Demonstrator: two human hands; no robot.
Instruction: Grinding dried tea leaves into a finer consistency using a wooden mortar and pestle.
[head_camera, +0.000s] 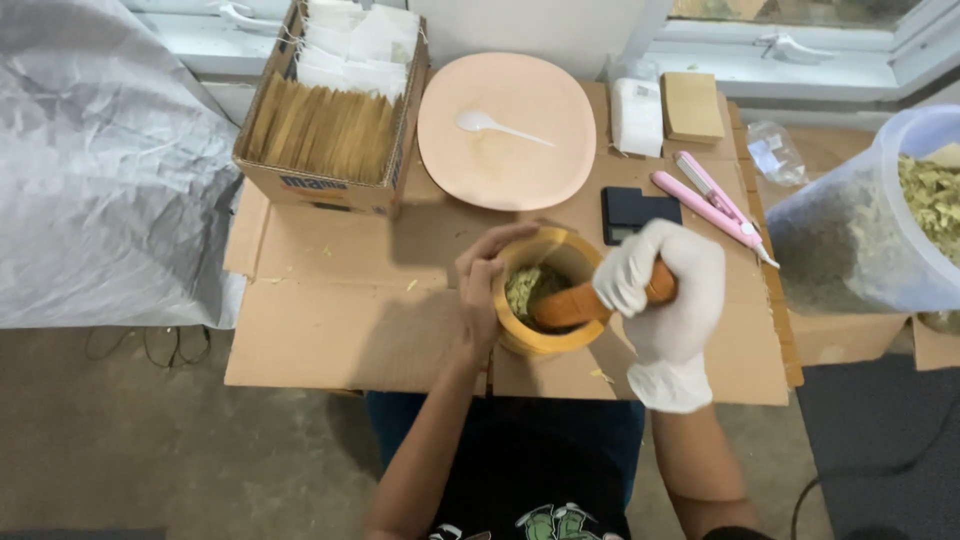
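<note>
On the cardboard-covered counter (330, 330), the bare left hand (482, 290) wraps the wooden mortar (545, 295) of green leaves (522, 287), while the white-gloved right hand (668, 290) grips the pestle (585, 303) tightly inside it.

Gloved right hand (665, 290) presses pestle (575, 303) into mortar (540, 292), left hand (482, 290) steadying.

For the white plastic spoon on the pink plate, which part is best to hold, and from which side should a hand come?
Hold the white spoon by its thin handle, which points right and a little toward the person on the pink plate. Its bowl lies at the left end. The handle end is free, so coming from the right and above, probably with a fingertip pinch, looks easiest.
</note>
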